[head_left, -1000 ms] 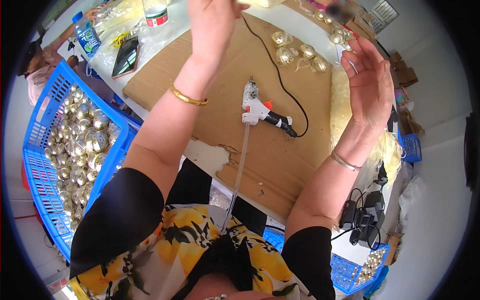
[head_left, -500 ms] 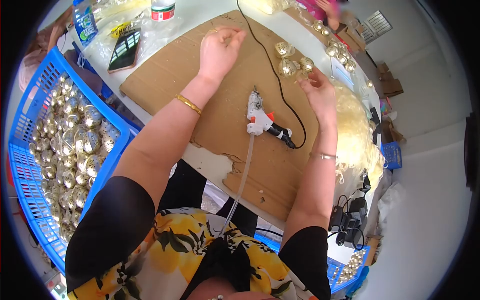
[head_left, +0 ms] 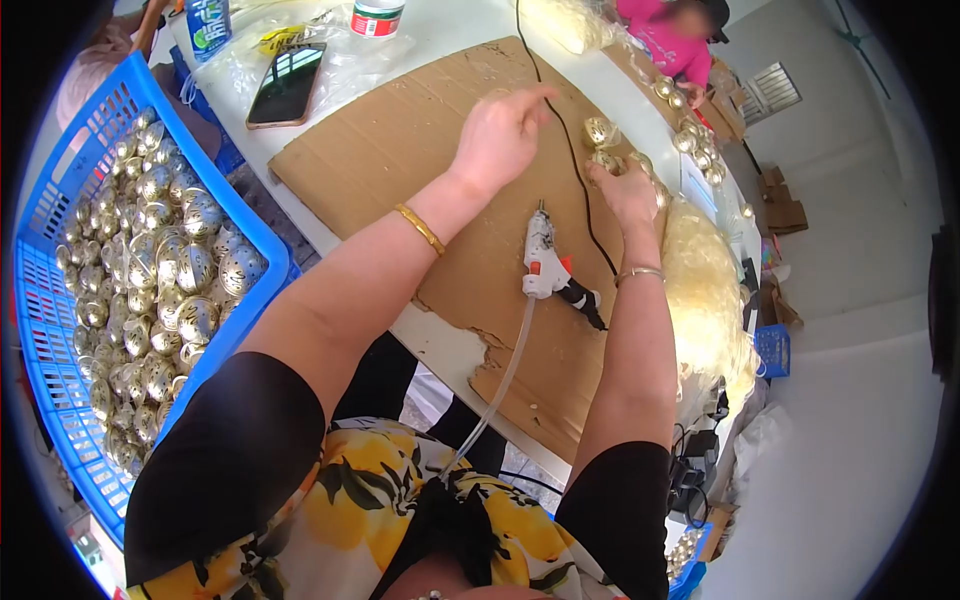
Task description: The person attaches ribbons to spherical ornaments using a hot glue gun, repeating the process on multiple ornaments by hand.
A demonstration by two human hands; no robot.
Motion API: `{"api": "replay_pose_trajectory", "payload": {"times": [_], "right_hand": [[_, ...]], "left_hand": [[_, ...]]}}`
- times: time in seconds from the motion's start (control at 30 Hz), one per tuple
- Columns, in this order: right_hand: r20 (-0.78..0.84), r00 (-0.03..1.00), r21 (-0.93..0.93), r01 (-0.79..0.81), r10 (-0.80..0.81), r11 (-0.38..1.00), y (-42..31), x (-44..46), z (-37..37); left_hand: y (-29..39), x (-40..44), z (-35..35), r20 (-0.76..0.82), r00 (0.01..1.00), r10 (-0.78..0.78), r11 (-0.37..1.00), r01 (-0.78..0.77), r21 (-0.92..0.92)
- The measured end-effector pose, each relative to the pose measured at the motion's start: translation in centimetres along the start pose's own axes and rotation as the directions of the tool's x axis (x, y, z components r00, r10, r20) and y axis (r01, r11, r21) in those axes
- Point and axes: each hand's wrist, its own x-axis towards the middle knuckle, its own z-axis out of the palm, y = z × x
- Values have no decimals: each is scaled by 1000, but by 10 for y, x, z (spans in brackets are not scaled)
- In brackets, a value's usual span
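My left hand [head_left: 497,140] is over the upper part of the cardboard sheet [head_left: 390,150], its fingers curled and drawn together; whether anything small is in them is hidden. At the sheet's far right edge, my right hand [head_left: 628,192] has its thumb and fingers closed on a gold patterned ball [head_left: 606,160]. Beside that ball sits another gold ball [head_left: 601,132], and more gold shows behind my fingers. A white and black hot glue gun [head_left: 541,262] rests on the cardboard between my forearms, a clear glue stick running from its back toward me.
On the left stands a blue basket [head_left: 225,190] full of gold balls [head_left: 155,270]. A phone [head_left: 287,86], a bottle [head_left: 208,25] and a tub [head_left: 377,17] are at the back. Bagged pale material [head_left: 705,280] lies right. A black cord [head_left: 568,130] crosses the cardboard. Across the table is a person in pink [head_left: 668,40].
The whole view has shifted. My right hand has moved left onto the gold balls and closed on one. My left hand has moved right, nearer to them. The glue gun stays on the cardboard.
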Motion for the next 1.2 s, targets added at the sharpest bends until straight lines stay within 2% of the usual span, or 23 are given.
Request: {"api": "replay_pose_trajectory", "payload": {"times": [0.03,0.07,0.1,0.13,0.2,0.27,0.3,0.33,0.37,0.4,0.5,0.57,0.6,0.67,0.7,0.77,0.8,0.87,1.0,1.07,1.1,1.17,1.2], "right_hand": [[0,1000,-1,7,-7,1000,1,-1,0],[-15,998,128,59,-58,990,4,-4,-1],[-38,994,252,110,-104,962,5,-10,-5],[-37,994,250,111,-105,962,5,-16,-9],[-97,968,444,250,-231,860,2,-29,-19],[-95,953,517,293,-286,804,-2,-47,-29],[-103,934,586,335,-343,737,-5,-56,-34],[-106,933,589,337,-343,735,-7,-64,-38],[-126,917,622,371,-379,689,-10,-72,-42],[-146,899,656,401,-413,640,-12,-78,-44],[-160,872,645,447,-462,620,-13,-92,-49],[-149,877,629,441,-457,640,-12,-99,-54],[-132,880,609,436,-457,663,-11,-100,-56],[-153,878,621,441,-453,647,-7,-97,-53],[-168,876,631,448,-452,633,-5,-96,-52],[-182,869,610,467,-460,641,-3,-94,-51],[-190,860,583,487,-473,650,-3,-94,-50],[-186,859,577,488,-477,655,-6,-96,-52],[-190,848,564,507,-495,651,-10,-101,-52],[-222,835,535,536,-504,653,-10,-101,-51],[-251,819,502,566,-516,654,-11,-100,-51],[-246,826,492,557,-507,669,-12,-102,-53],[-241,833,482,548,-497,684,-12,-102,-54]], "left_hand": [[1,0,1,5,993,121,992,-120,-42],[2,-1,2,8,971,239,968,-237,-86],[7,-3,1,5,971,238,968,-236,-85],[13,-6,0,43,971,235,963,-227,-146],[25,-10,-2,81,969,235,955,-214,-206],[35,-11,-4,212,973,93,923,-4,-384],[36,-8,-7,212,973,96,924,-7,-383],[34,-4,-11,387,920,-66,905,219,-366],[32,-1,-14,546,810,-213,849,430,-307],[30,0,-15,545,811,-213,853,427,-301],[27,-2,-13,505,837,-211,771,460,-440],[31,-6,-9,383,919,-98,581,365,-727],[34,-5,-10,385,918,-93,585,364,-725],[39,-4,-15,532,828,-177,406,554,-727],[41,-4,-16,536,826,-173,410,556,-723],[43,-4,-18,546,813,-201,304,582,-754],[37,-4,-16,550,811,-200,309,585,-750],[19,-7,-13,494,853,-171,424,516,-744],[28,-7,-22,463,871,-164,447,484,-752],[41,-9,-20,353,879,-320,651,475,-593],[43,-11,-17,353,880,-319,651,474,-593],[46,-13,-13,377,923,-78,708,317,-631],[45,-14,-11,378,923,-76,707,317,-632]]}}
